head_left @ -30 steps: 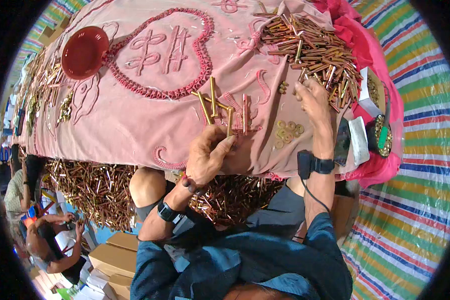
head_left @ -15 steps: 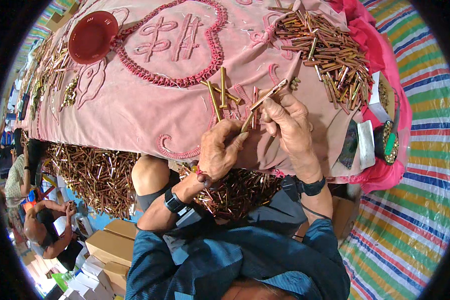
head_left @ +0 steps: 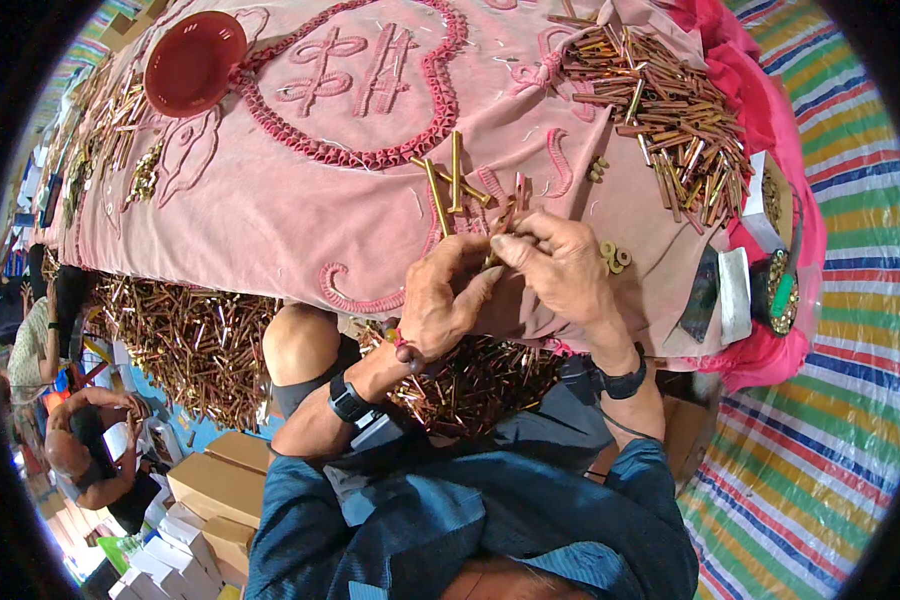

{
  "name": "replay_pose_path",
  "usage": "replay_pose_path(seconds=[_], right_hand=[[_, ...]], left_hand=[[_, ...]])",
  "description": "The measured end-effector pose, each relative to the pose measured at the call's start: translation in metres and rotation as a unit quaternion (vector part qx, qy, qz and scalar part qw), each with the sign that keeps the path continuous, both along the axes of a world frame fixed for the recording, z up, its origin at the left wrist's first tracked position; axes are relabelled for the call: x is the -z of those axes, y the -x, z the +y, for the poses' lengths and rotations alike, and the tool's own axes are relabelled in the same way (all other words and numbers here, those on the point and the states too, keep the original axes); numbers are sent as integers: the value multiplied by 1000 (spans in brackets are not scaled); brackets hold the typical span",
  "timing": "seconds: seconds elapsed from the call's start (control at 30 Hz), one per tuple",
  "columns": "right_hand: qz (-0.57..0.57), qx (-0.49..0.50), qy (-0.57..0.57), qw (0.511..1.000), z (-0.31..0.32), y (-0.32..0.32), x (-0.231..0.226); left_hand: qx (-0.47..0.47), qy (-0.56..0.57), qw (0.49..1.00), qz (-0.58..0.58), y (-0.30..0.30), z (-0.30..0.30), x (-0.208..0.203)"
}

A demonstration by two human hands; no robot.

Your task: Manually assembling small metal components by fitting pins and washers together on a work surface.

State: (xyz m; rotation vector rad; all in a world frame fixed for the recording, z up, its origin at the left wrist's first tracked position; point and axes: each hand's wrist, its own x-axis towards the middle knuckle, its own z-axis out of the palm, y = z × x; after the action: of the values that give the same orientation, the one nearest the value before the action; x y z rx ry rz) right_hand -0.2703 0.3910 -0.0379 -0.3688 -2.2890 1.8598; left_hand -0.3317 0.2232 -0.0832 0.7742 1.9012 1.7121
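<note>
Both hands meet near-left of the rod pile (head_left: pixel 675 115). Left hand (head_left: pixel 440 298) pinches a slim metal rod (head_left: pixel 489 260) by thumb and finger; right hand (head_left: pixel 570 272) pinches at its far end. Fingers hide most of it; close grip probably for fine control. Gold rods (head_left: pixel 456 165) sit loose left of the pile, rings (head_left: pixel 613 258) on its near side, likely for reach. Right of pile: white box (head_left: pixel 760 222), small parts inside. Red bowl (head_left: pixel 195 65) far left.
</note>
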Motion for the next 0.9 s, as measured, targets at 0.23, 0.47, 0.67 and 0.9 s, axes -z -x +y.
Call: replay_pose_path(seconds=[0.23, 0.47, 0.67, 0.9], right_hand=[[-91, -70, -68, 991, -1, 0, 12], [-72, -111, -143, 981, 0, -2, 14], [-147, -48, -71, 985, 5, 1, 1], [-16, -10, 112, 994, 13, -1, 6]], left_hand=[[-93, -169, 979, -69, -7, -3, 0], [-53, -78, 994, 54, 4, -7, -1], [-56, -56, 997, -12, 4, -7, -4], [-67, -86, 994, 4, 4, 0, 0]])
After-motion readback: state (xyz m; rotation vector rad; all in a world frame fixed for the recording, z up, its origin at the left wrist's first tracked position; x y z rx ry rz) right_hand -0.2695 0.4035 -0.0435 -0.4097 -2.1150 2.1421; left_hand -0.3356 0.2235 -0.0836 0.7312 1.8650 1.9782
